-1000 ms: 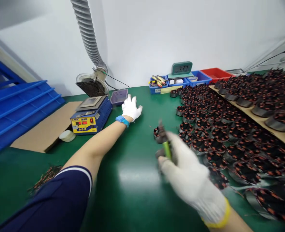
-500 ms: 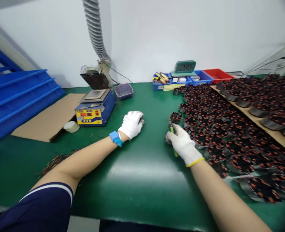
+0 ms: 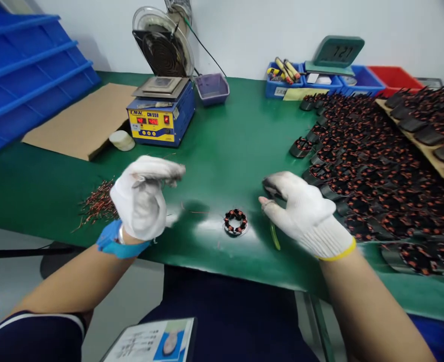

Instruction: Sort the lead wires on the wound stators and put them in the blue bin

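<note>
Head view, only one. My left hand (image 3: 141, 196), left of centre: fingers curled, can't tell if they pinch anything. My right hand (image 3: 301, 213), right of centre: fingers closed round a green-handled tool (image 3: 274, 237), its head hidden. One coil ring (image 3: 235, 214) sits between, lower centre, untouched; can't tell if it's finished. Heap of wire bits (image 3: 100, 201) at left; many similar rings (image 3: 368, 171) fill the right.

Green-handled hand tool (image 3: 275, 237), largely hidden by the white-gloved right hand (image 3: 305, 213); rectangular white-and-blue printed card (image 3: 135, 347), cut by the lower edge, its lettering illegible; ribbed blue plastic trays (image 3: 29, 75), cropped at left.
</note>
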